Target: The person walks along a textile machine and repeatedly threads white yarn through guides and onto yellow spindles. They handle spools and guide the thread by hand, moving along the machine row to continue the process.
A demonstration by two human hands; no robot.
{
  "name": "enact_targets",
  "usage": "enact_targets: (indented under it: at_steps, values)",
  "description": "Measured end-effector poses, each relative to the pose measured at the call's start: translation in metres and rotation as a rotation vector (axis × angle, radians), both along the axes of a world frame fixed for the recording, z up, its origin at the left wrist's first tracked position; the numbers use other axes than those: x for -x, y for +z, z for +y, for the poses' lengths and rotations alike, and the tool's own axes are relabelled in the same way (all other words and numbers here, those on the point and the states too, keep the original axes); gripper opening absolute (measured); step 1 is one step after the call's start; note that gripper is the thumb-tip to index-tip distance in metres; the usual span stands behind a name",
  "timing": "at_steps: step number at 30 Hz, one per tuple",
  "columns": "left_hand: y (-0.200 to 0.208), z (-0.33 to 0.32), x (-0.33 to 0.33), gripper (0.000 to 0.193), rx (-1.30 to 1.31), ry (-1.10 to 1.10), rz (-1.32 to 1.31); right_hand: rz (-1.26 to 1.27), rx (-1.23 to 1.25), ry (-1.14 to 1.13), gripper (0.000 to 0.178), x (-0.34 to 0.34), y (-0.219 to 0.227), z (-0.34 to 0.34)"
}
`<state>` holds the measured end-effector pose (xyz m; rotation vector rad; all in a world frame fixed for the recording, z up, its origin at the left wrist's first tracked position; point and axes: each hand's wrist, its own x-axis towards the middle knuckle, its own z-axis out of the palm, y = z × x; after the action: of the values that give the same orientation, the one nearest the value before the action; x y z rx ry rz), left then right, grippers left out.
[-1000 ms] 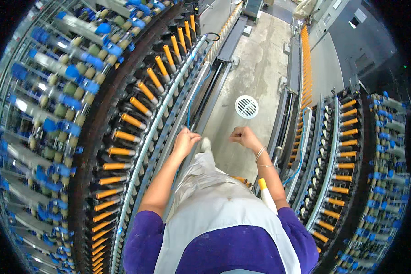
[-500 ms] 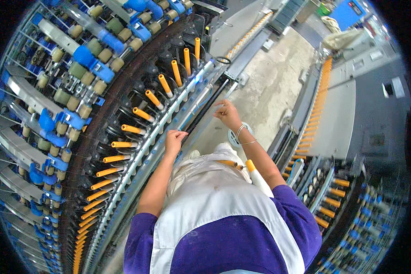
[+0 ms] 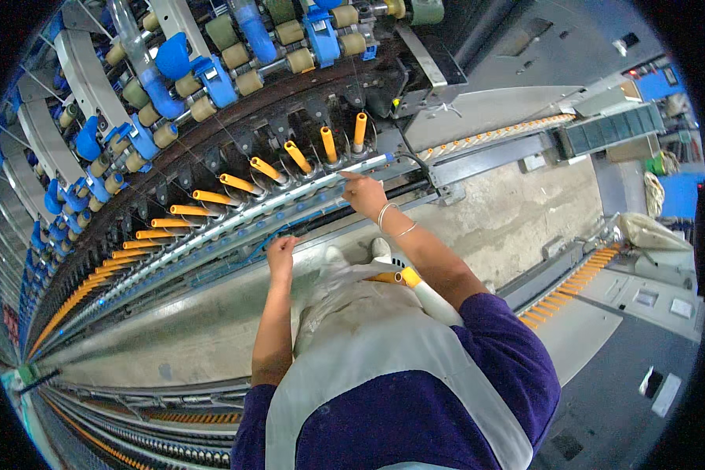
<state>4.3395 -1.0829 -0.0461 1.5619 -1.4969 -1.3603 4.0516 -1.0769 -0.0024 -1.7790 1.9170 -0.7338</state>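
My right hand (image 3: 363,194) is raised beside the front rail (image 3: 321,174) of a spinning machine, close to the last few yellow bobbin tubes (image 3: 328,146). Its fingers are drawn together, the index finger reaching forward; any yarn in them is too fine to see. Lower and to the left, my left hand (image 3: 280,254) hovers above the aisle in a pinch, apart from the machine. What it pinches, if anything, cannot be made out. A bobbin wound with white yarn (image 3: 437,304) on a yellow tube sticks out of my apron (image 3: 352,333) at the right, near another yellow tube (image 3: 382,277).
Above the tubes run drafting rollers with blue holders (image 3: 215,81). A dark bar (image 3: 368,205) lies low along the machine. The concrete floor (image 3: 517,200) stretches between this machine and another row of yellow tubes (image 3: 576,278) at the right. A grey end cabinet (image 3: 517,47) stands at the far end.
My view has turned, so the machine lies more across the picture. My right hand has come up against the rail by the tubes; my left hand sits farther from the rail, still pinched.
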Motion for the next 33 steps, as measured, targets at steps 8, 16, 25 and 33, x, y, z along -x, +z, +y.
enact_targets:
  at_steps: [8,16,25,33]
  values:
    - [0.006,-0.008,0.004,0.021,-0.315,0.166,0.224,0.294,-0.150,0.053,0.009,-0.019,-0.007,-0.026]
    - [-0.009,-0.035,0.004,0.018,-0.019,-0.148,-0.153,0.456,-0.116,0.090,0.016,-0.043,-0.010,-0.046]
    - [-0.022,-0.087,0.048,0.017,-0.734,0.369,0.782,0.047,0.080,-0.346,0.009,0.007,-0.021,-0.022]
    - [0.012,-0.052,0.085,0.018,-0.518,0.392,0.993,0.049,0.346,-0.364,0.016,0.014,-0.011,-0.032]
